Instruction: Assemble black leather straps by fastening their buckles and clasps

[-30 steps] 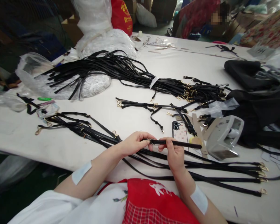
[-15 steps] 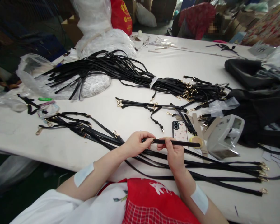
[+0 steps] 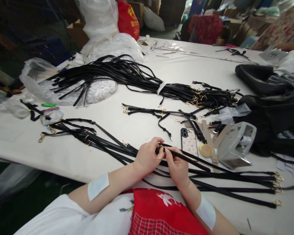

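Observation:
Both my hands meet over one black strap [image 3: 192, 160], close to its metal buckle, which my fingers mostly cover. My left hand [image 3: 148, 155] is closed on the buckle end. Thumb and fingers of my right hand [image 3: 177, 165] pinch the strap just beside it, and the free end slants away to the right. Beneath my hands, several long black straps [image 3: 237, 187] with gold snap hooks [image 3: 278, 202] lie across the table. Another gold hook [image 3: 124, 143] rests a little left of my left hand.
A white table [image 3: 88, 163] carries a big tied bundle of black straps [image 3: 134, 78] and shorter straps [image 3: 147, 110]. To the right are a phone [image 3: 189, 142], a tape roll [image 3: 205, 150], a grey-white tape dispenser [image 3: 235, 147] and black bags [image 3: 259, 78]. Another person [image 3: 208, 27] is at the far side.
My hands have come closer together at the buckle. The strap's free end has tipped downward to the right, and my left hand has moved slightly right.

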Available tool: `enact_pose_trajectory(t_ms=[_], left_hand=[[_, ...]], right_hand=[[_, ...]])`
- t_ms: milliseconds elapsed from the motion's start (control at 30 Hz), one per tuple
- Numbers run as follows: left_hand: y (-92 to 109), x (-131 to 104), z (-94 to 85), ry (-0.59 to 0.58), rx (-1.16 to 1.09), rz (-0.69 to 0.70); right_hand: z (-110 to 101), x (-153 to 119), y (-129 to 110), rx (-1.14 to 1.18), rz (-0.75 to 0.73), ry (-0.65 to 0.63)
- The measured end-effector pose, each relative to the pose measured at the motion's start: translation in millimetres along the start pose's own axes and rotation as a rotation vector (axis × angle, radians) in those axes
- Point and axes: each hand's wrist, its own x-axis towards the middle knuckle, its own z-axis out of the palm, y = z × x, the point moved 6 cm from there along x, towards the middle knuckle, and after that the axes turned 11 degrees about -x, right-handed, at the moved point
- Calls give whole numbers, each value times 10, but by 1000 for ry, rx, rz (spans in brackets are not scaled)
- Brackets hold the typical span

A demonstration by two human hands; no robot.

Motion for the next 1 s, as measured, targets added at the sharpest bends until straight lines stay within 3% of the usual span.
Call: enact_pose_trajectory(t_ms=[133,233,300,400,500,633,767,867,1000], left_hand=[[60,-13,65,-139,-47,60],[110,11,35,-252,-146,64],[96,38,-5,-266,-193,15],[29,59,-25,-247,-230,-74],[4,46,10,-250,-266,-86],[33,24,34,-259,-302,-39],[44,22,-29,-230,-300,-2],[17,22,-90,-192,-281,-17],[27,13,-98,-228,-264,-4]], right_hand=[[-113,48,-22,-39,-38,1],[-270,121,-41,11,-55,102],[-335,169,-12,188,-7,138],[-315,218,23,458,93,58],[-296,232,-1,534,119,-13],[-337,241,12,397,91,-19],[-317,269,65,152,28,-178],[-299,287,113,91,50,-273],[-250,281,53,23,23,-360]])
